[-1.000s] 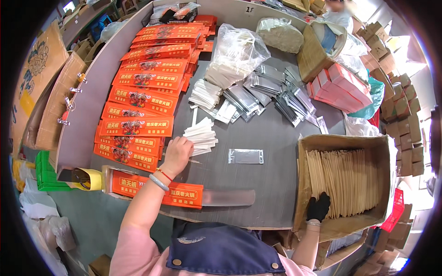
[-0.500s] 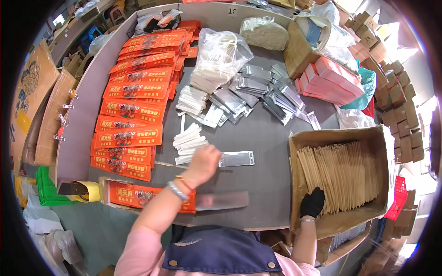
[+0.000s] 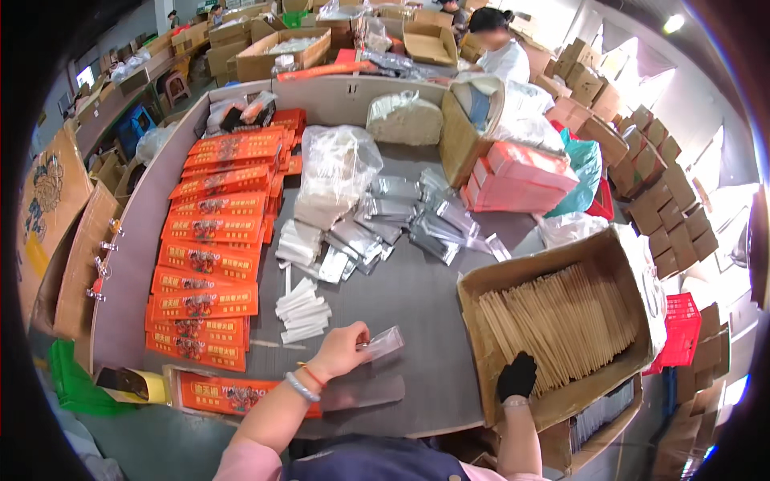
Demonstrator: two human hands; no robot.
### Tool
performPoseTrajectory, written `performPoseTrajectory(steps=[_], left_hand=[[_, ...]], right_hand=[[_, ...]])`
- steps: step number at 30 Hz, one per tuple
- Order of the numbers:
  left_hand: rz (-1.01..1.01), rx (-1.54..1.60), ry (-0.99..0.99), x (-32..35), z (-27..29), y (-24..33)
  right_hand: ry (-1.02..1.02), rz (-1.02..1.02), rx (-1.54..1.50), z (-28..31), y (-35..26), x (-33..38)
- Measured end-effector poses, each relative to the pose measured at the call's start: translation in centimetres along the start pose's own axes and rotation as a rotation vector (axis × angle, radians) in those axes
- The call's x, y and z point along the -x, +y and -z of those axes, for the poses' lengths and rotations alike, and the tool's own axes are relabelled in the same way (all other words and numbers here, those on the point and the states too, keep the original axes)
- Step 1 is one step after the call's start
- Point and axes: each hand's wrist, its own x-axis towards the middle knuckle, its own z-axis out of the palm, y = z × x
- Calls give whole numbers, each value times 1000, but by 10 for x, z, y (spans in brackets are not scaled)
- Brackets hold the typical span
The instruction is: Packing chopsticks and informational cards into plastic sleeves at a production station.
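My bare left hand [image 3: 345, 349] pinches one end of a small clear-and-silver packet [image 3: 383, 343], tilted over the grey tabletop. Just below that packet, a clear plastic sleeve [image 3: 365, 394] sticks out from an orange printed sleeve [image 3: 210, 394] at the near edge, partly behind my forearm. My right hand [image 3: 516, 377], in a black glove, is inside a cardboard box [image 3: 475, 353] at the right. It touches the near left side of the wooden chopsticks [image 3: 561, 325] there; the dark glove hides how its fingers are bent. White paper strips [image 3: 303, 313] lie beyond my left hand.
Overlapping orange sleeves [image 3: 210, 258] line the left side. At the back are silver packets [image 3: 385, 210], a clear bag [image 3: 337, 172] of white items and pink packs [image 3: 521, 176]. A low partition [image 3: 321, 90] edges the table. A person [image 3: 504, 56] stands beyond it.
The view has tilted up, showing more of the room. My left hand has taken hold of the silver packet, which lay flat before and is now tilted. My right hand stays in the box.
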Motion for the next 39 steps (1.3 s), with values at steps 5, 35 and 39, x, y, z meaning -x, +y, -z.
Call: performPoseTrajectory(steps=[5, 35, 39], left_hand=[[-76, -509, -51, 82, -7, -9], [-93, -471, 147, 108, -6, -15], [-66, -469, 154, 112, -4, -14]], right_hand=[[-17, 45, 245, 10, -14, -7], [-535, 676, -1128, 29, -194, 102], [-611, 407, -748, 56, -177, 65]])
